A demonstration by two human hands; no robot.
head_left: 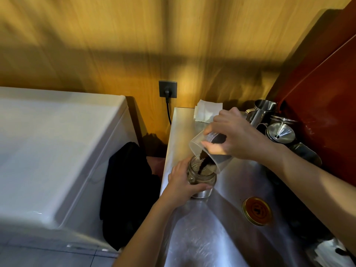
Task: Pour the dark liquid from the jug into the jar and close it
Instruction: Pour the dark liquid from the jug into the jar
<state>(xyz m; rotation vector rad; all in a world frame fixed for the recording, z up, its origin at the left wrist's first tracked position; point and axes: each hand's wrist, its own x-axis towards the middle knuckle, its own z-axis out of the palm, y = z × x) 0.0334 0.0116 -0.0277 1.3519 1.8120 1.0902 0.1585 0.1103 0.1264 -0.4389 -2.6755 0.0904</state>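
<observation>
Clear plastic forms the jug (200, 149), which the right hand (237, 137) grips tilted above the glass jar (201, 178) so that a dark stream (203, 163) falls from its lip into the jar's open mouth. The left hand (183, 184) is wrapped around the jar, which stands near the left edge of the stainless-steel desk (221, 228). A gold lid (257, 211) lies flat on the desk to the jar's right, well apart from it, with steel pitchers (264, 110) and a metal funnel (280, 132) at the back.

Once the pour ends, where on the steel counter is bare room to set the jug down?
Bare steel counter lies between the jar and gold lid, and behind the right hand toward the white paper. The right edge is crowded with metal pitchers and a funnel.
</observation>
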